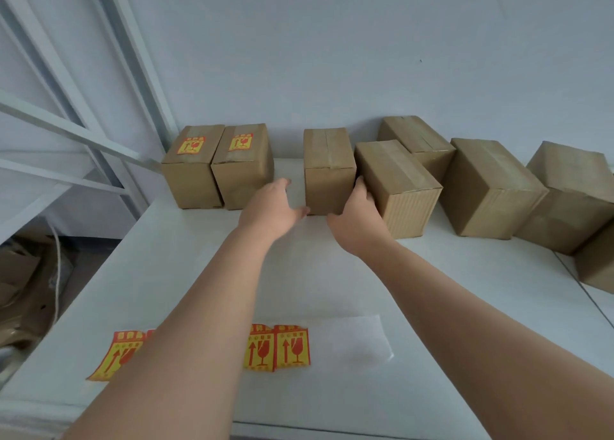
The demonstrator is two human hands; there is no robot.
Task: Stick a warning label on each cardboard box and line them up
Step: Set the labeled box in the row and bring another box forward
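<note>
Unlabelled box (329, 170) sits between the hands. Right hand (355, 213) cups its right front corner. Left hand (274, 207) is spread and loose, thumb at its lower left edge. Step: taking box three. Next, likely: draw it back toward the labels (277, 348), then left beside the labelled boxes (219, 167).

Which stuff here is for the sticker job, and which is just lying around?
For the job: two labelled boxes, the plain box that the right hand grips, the other plain boxes, the loose warning labels.
Just lying about: cardboard scraps and a white cord down at the left, the metal frame.
</note>
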